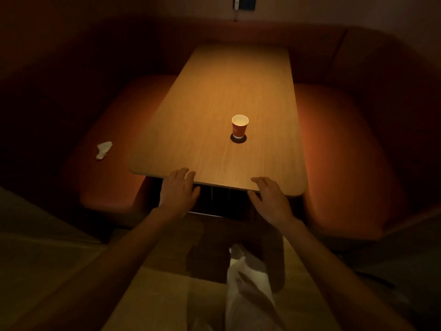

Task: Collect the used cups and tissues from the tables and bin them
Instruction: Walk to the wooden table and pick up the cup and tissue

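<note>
A red paper cup with a white inside stands upright on a dark coaster, right of the middle of the wooden table. A crumpled white tissue lies on the orange booth seat to the left of the table. My left hand hovers at the table's near edge, fingers straight and relaxed, holding nothing. My right hand does the same further right along that edge. Both hands are well short of the cup.
Orange booth seating wraps the table on the left, right and far sides in dim light. My leg in pale trousers shows below on the floor. A low ledge or partition sits at the lower left.
</note>
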